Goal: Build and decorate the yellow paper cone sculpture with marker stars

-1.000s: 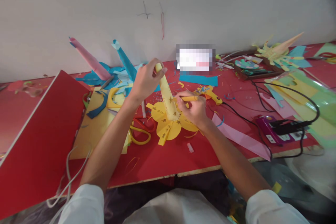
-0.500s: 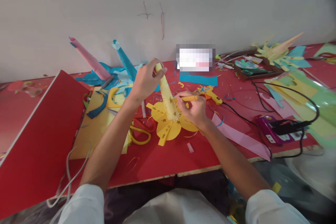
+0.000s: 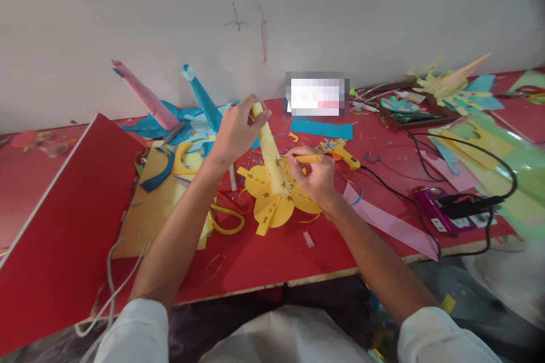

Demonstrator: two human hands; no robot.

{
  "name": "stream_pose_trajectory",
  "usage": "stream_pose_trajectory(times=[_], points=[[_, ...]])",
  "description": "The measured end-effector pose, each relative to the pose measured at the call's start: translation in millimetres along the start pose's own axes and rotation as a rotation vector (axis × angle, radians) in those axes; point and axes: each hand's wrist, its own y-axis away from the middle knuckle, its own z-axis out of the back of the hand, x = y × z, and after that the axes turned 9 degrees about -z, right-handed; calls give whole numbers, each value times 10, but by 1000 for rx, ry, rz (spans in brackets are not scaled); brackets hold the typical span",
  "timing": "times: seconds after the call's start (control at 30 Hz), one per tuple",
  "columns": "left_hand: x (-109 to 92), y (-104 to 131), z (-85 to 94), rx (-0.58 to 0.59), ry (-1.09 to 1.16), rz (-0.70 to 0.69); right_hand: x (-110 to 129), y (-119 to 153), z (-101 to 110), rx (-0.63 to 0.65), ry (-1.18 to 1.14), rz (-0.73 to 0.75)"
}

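Observation:
My left hand (image 3: 240, 127) grips the top of a pale yellow paper tube (image 3: 272, 161), which leans upright over a yellow paper flower (image 3: 275, 214). Brown stars and writing mark both the tube and the petals. My right hand (image 3: 313, 176) is closed around a yellow-orange pen (image 3: 310, 159), its tip side pointing left at the tube's lower part. Whether the tip touches the paper cannot be made out. Below the flower lies a small pink-white piece (image 3: 309, 239). Yellow-handled scissors (image 3: 227, 220) rest to the left of the flower.
A yellow glue gun (image 3: 347, 156) with a black cable lies right of the flower. Behind stand a pink paper tube (image 3: 147, 96) and a blue one (image 3: 202, 96). A purple power strip (image 3: 436, 212), a pink strip (image 3: 394, 224) and a red board (image 3: 63, 227) flank my arms.
The pen in my right hand has shifted very slightly. My left hand and the tube stay in the same place.

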Motion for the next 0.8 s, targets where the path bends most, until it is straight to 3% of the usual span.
stream_pose_trajectory(times=[0.17, 0.8], points=[[-21, -4, 9, -2, 6, 4, 17, 4, 8, 44, -25, -11], [-15, 2, 6, 6, 29, 10, 43, 7, -5, 19, -21, -16]])
